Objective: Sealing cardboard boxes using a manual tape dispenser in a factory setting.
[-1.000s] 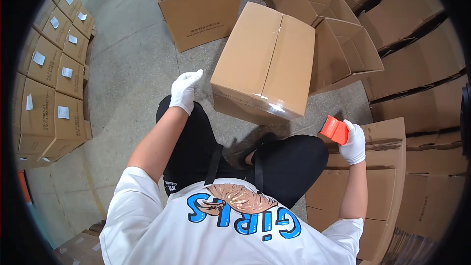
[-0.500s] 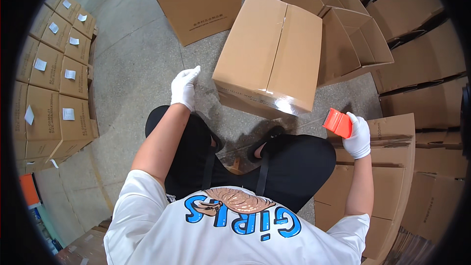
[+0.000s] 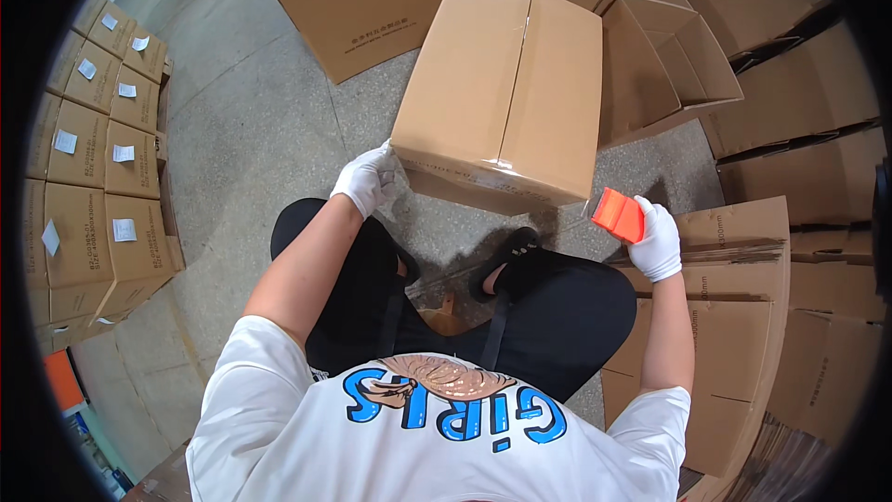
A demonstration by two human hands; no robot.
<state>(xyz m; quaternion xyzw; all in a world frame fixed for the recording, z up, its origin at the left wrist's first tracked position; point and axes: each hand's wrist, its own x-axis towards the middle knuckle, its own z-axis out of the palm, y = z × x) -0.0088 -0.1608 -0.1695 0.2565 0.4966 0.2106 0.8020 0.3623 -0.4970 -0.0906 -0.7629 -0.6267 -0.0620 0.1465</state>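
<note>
On the gray floor [image 3: 242, 130] sits a brown cardboard box [image 3: 497, 84]. Beside it, the white-gloved right grip [image 3: 656, 244] squeezes a boxy orange tool [image 3: 619, 216]; I can't tell if the white-gloved left grip [image 3: 363, 181], by the box's corner, is closed.

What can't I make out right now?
In the head view:
Closed carton: inside hidden by its top flaps.
Orange tape dispenser: rear covered by the right hand.
Left hand: fingertip contact with the carton too small to tell.
Upper-left open carton: cut off by the picture's edge.
</note>
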